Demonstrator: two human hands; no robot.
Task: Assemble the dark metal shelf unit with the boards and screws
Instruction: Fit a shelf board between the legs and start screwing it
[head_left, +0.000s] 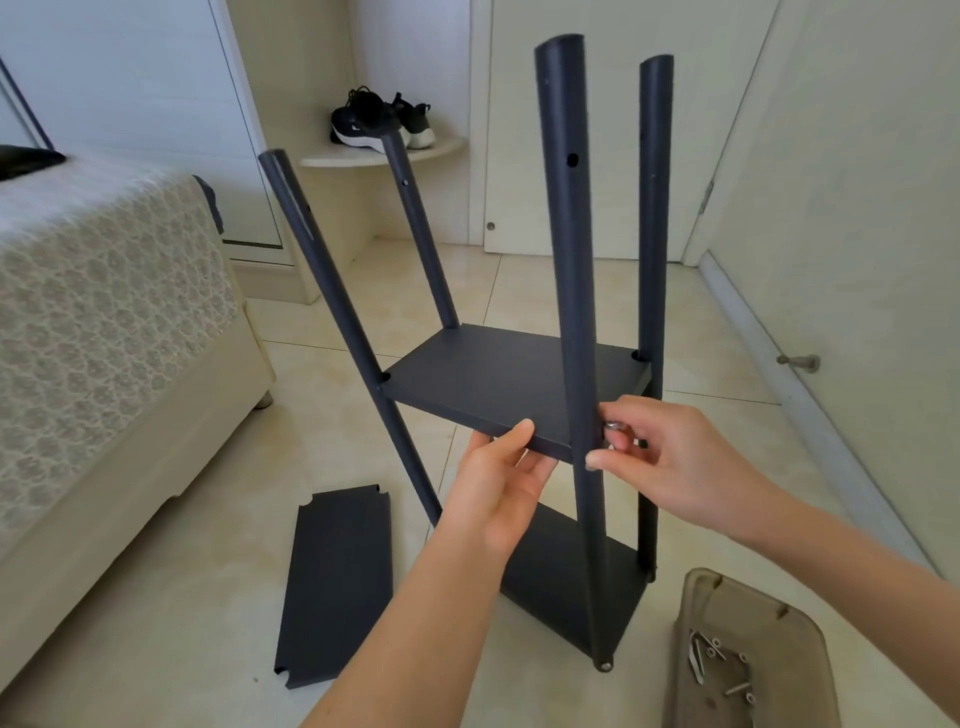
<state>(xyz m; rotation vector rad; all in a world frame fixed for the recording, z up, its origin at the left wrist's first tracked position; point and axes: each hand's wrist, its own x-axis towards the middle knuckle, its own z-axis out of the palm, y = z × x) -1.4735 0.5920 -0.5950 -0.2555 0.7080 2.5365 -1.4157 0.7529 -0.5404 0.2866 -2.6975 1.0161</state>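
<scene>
Dark metal shelf unit (655, 234) stands on the floor, at both hands. Left hand (498, 493) grips the middle board (498, 379) by its front edge, thumb on top. Right hand (675, 457) pinches a silver screw (611, 426) against the near post (569, 260). A loose board (337, 587) lies left of the left forearm; a tray (748, 613) of screws lies below the right.

Loose board (336, 587) on floor left of shelf unit (519, 384), tray (748, 649) right.
</scene>
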